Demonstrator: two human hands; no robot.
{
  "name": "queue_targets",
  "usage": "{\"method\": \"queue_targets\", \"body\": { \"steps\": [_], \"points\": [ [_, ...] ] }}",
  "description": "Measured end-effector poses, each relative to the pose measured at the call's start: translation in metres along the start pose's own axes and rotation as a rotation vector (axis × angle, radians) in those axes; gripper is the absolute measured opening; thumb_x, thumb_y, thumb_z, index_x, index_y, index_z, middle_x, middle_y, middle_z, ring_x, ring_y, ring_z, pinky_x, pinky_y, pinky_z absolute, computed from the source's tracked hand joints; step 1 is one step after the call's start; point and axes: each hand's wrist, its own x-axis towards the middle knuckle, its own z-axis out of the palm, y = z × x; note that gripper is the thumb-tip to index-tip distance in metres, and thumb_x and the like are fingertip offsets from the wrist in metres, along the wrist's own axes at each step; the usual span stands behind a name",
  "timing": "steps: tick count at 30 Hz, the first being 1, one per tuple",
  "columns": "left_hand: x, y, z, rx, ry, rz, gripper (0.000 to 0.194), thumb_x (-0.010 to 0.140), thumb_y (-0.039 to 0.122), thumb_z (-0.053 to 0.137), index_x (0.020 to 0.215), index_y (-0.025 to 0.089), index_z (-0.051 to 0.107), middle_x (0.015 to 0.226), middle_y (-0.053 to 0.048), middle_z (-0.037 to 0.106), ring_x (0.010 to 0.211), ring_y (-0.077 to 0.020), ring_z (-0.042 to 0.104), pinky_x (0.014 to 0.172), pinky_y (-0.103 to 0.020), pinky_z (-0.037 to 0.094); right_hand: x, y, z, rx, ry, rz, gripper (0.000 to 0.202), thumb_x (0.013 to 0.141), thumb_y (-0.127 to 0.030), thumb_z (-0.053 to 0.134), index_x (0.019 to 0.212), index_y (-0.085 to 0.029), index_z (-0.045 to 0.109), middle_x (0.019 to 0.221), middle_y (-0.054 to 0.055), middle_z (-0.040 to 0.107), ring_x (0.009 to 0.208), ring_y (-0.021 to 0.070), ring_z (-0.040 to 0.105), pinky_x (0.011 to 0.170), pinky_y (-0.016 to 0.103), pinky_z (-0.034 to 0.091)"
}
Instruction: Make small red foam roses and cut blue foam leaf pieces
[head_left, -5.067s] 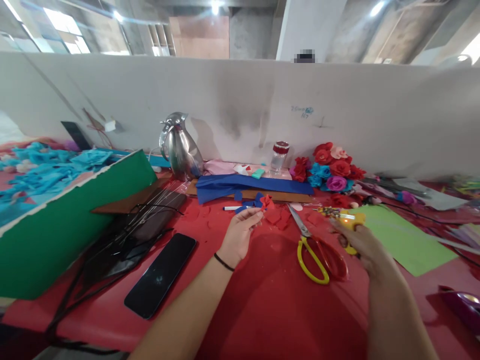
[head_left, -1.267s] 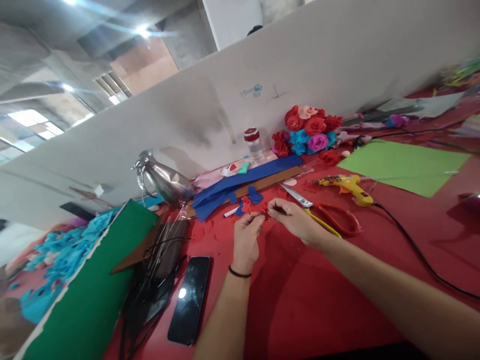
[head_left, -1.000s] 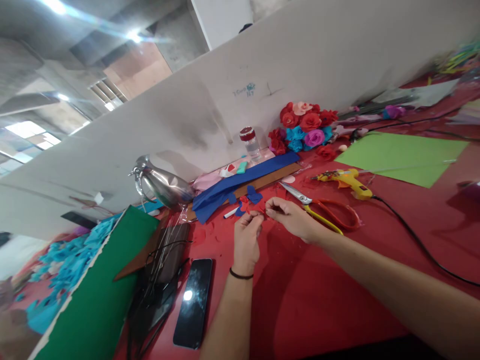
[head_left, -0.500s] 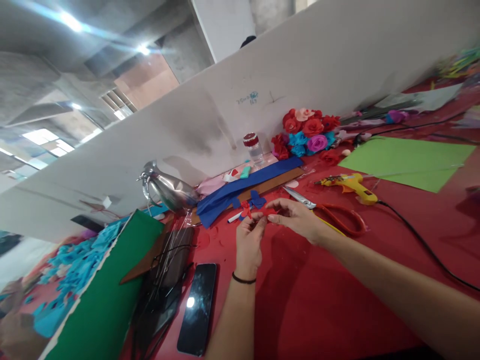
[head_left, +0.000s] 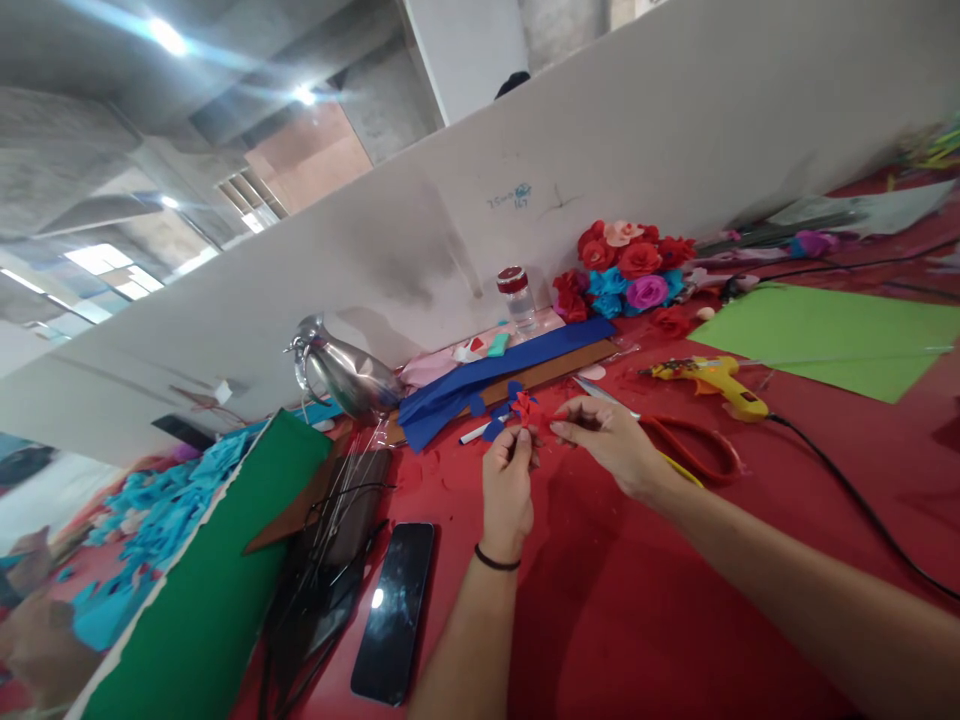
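Observation:
My left hand [head_left: 510, 475], a dark band round its wrist, pinches the base of a small red paper flower [head_left: 524, 406] and holds it upright. To its right, my right hand [head_left: 604, 435] is closed, thumb against fingers, at a bit of red paper [head_left: 547, 420] reaching towards the flower. Whether that bit is joined to the flower I cannot tell. Blue paper pieces [head_left: 493, 430] and a white stick-like piece [head_left: 474, 434] lie just behind my left hand. Scissors with red handles [head_left: 697, 450] rest beside my right hand, partly covered by it.
A yellow glue gun [head_left: 720, 383] with a black cord and a green sheet [head_left: 832, 335] lie at right. Paper flowers [head_left: 626, 265], a jar [head_left: 516, 298], a blue paper strip [head_left: 510, 365] and a metal jug [head_left: 345, 370] line the wall. A phone [head_left: 395, 610] lies at left.
My hands have drawn slightly apart. The red flower now stands up above my left fingertips, showing more clearly. The whole view has shifted a little.

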Motion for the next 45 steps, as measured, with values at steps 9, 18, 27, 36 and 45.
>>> {"method": "queue_targets", "body": {
  "steps": [9, 18, 27, 36, 45],
  "points": [
    [-0.006, -0.003, 0.007, -0.012, -0.031, 0.081, 0.025, 0.079, 0.037, 0.062, 0.069, 0.016, 0.058, 0.061, 0.003, 0.048, 0.059, -0.0088, 0.041, 0.058, -0.023, 0.035, -0.011, 0.004, 0.012, 0.102, 0.074, -0.052, 0.02, 0.062, -0.033, 0.078, 0.07, -0.02, 0.065, 0.068, -0.001, 0.065, 0.066, 0.0146, 0.058, 0.066, 0.029, 0.048],
    [-0.01, -0.003, 0.014, -0.238, -0.062, -0.012, 0.025, 0.071, 0.039, 0.072, 0.077, 0.015, 0.065, 0.074, 0.0, 0.061, 0.066, -0.0098, 0.052, 0.068, -0.025, 0.045, -0.016, 0.002, 0.017, 0.162, 0.086, -0.042, 0.024, 0.062, -0.035, 0.079, 0.07, -0.019, 0.063, 0.063, -0.002, 0.062, 0.056, 0.0117, 0.056, 0.056, 0.026, 0.048],
    [-0.011, -0.002, 0.014, -0.134, -0.089, 0.048, 0.028, 0.075, 0.043, 0.068, 0.078, 0.015, 0.066, 0.072, -0.002, 0.064, 0.065, -0.012, 0.056, 0.069, -0.028, 0.047, -0.015, -0.002, 0.014, 0.016, 0.156, -0.099, 0.024, 0.064, -0.037, 0.076, 0.068, -0.019, 0.06, 0.061, -0.002, 0.058, 0.053, 0.0119, 0.053, 0.051, 0.026, 0.047],
    [-0.014, 0.001, 0.014, -0.082, -0.097, 0.107, 0.024, 0.078, 0.04, 0.065, 0.077, 0.016, 0.067, 0.07, -0.001, 0.062, 0.066, -0.0118, 0.054, 0.066, -0.025, 0.046, -0.019, -0.001, 0.014, -0.139, 0.201, -0.304, 0.019, 0.073, -0.035, 0.07, 0.069, -0.02, 0.059, 0.067, 0.0, 0.06, 0.058, 0.0135, 0.056, 0.054, 0.026, 0.051],
    [-0.013, -0.001, 0.013, -0.081, -0.116, 0.121, 0.021, 0.078, 0.036, 0.064, 0.077, 0.016, 0.067, 0.067, 0.0, 0.057, 0.065, -0.0114, 0.051, 0.066, -0.025, 0.045, -0.015, 0.006, 0.011, 0.051, 0.08, -0.207, 0.019, 0.071, -0.04, 0.072, 0.074, -0.021, 0.071, 0.081, 0.003, 0.06, 0.059, 0.0126, 0.054, 0.051, 0.028, 0.05]
  ]
}}
